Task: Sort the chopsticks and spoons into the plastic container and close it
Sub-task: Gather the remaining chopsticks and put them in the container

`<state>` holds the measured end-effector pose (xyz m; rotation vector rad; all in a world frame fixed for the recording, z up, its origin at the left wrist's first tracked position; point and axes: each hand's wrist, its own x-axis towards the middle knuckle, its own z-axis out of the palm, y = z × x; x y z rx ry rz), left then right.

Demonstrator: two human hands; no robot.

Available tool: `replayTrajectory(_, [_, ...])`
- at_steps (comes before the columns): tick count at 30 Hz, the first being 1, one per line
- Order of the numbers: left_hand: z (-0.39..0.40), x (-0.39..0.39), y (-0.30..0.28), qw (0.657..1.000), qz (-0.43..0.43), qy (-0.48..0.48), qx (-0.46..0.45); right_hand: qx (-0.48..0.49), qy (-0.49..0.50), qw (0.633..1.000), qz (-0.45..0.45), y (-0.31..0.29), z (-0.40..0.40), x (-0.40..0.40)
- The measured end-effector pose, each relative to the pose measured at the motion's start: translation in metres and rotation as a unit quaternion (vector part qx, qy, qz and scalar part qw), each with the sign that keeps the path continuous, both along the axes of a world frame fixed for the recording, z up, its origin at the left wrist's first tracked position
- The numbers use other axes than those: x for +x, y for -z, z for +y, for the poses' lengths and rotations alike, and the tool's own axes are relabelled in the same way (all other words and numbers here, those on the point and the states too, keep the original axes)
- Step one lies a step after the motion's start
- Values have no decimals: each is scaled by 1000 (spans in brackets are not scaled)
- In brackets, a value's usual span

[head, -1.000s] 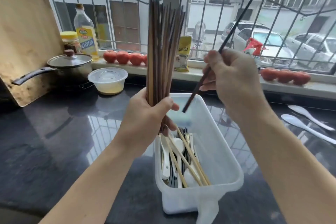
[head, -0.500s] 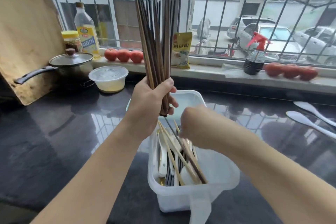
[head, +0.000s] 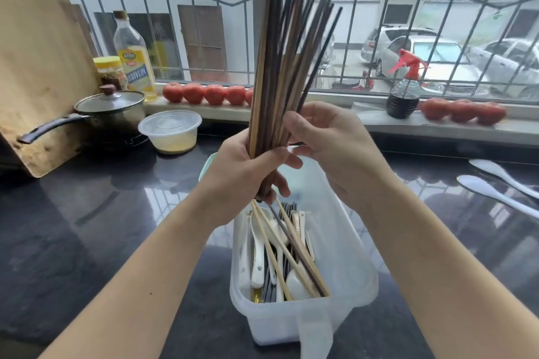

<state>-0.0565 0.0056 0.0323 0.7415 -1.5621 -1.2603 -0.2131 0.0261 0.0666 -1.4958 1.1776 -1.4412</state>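
Observation:
My left hand (head: 248, 166) grips a thick bundle of dark wooden chopsticks (head: 287, 67) upright above the far end of the translucent plastic container (head: 353, 245). At the bundle's right edge, my right hand (head: 332, 148) closes thumb and fingers on one dark chopstick. Lying lengthwise in the container are white spoons (head: 258, 253), pale bamboo chopsticks (head: 277, 259) and a few dark ones. Two more white spoons (head: 495, 192) lie on the black counter at the far right. No lid is visible.
A lidded pot (head: 110, 108), a round plastic tub (head: 170, 131) and a leaning wooden board (head: 38, 61) stand at the back left. An oil bottle (head: 134, 58), tomatoes (head: 204, 94) and a spray bottle (head: 404, 90) line the window sill.
My right hand went down into the container with a single dark chopstick, left it there, and has come back up to the bundle. The bundle in my left hand has tilted slightly right.

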Motion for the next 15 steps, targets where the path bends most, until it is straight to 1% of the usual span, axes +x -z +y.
replayTrajectory(1, [1, 0, 0, 1000, -11, 4, -4, 4, -12, 1000, -8, 0, 0, 1])
replayTrajectory(2, [1, -1, -1, 1000, -19, 3, -8, -1, 0, 1000, -2, 1, 0, 1])
replayTrajectory(5, [3, -4, -1, 999, -32, -23, -20, -41, 92, 994, 51, 2, 1, 3])
replayTrajectory(6, [3, -5, 0, 999, -35, -30, -22, -45, 108, 991, 63, 2, 1, 2])
replayTrajectory(9, [1, -6, 1, 998, -49, -33, -15, -30, 101, 992, 70, 1, 1, 0])
replayTrajectory(11, [0, -4, 0, 999, -47, -25, -1, -39, 107, 991, 64, -3, 3, -2])
replayTrajectory(12, [0, -3, -1, 999, -40, -24, 4, -55, 125, 989, 47, -6, 4, -5])
replayTrajectory(14, [-2, -3, 0, 999, -19, -47, 3, -94, 185, 978, 0, -17, 9, -15])
replayTrajectory(15, [-3, -3, 2, 997, -4, -73, -1, -98, 213, 972, -2, -22, 11, -22])
